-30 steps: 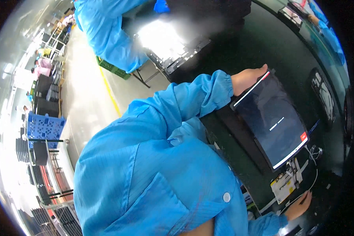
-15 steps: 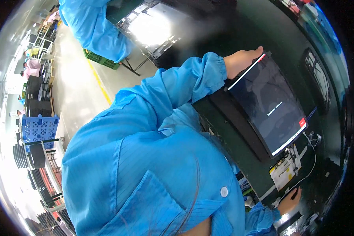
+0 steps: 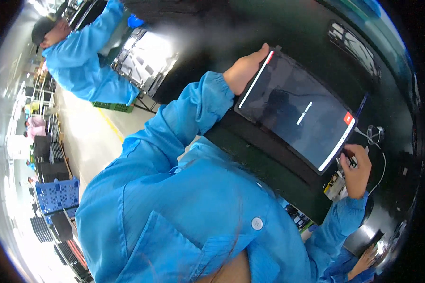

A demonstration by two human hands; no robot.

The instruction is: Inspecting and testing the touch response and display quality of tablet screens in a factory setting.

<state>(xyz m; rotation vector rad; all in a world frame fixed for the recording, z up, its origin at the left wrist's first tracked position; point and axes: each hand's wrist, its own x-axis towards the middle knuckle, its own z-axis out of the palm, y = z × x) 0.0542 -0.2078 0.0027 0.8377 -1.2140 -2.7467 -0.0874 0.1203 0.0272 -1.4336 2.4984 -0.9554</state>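
A lit flat display panel (image 3: 293, 108), dark with a white bar and red blocks along its edges, lies tilted over black padding. My left hand (image 3: 247, 70) grips its far left edge, thumb on the upper side and the other fingers hidden beneath. At the near right corner, my right hand (image 3: 357, 170) has its thumb and bent forefinger against the panel's edge. Part of that grip is hidden, and a small silvery thing shows in the gap between the fingers. Just beyond this corner, a white cable (image 3: 377, 141) runs along the dark worktop.
A yellow-and-white flat part (image 3: 334, 186) lies below the panel's near corner. Another person in blue (image 3: 80, 61) stands at the upper left beside a bright opened panel (image 3: 148, 56). A different person's hand (image 3: 365, 258) shows at the lower right. A blue crate (image 3: 57, 194) stands at left.
My right hand has come up from the worktop to the panel's near right corner; the dark thing it had is out of sight. The view has shifted. My left hand keeps its grip.
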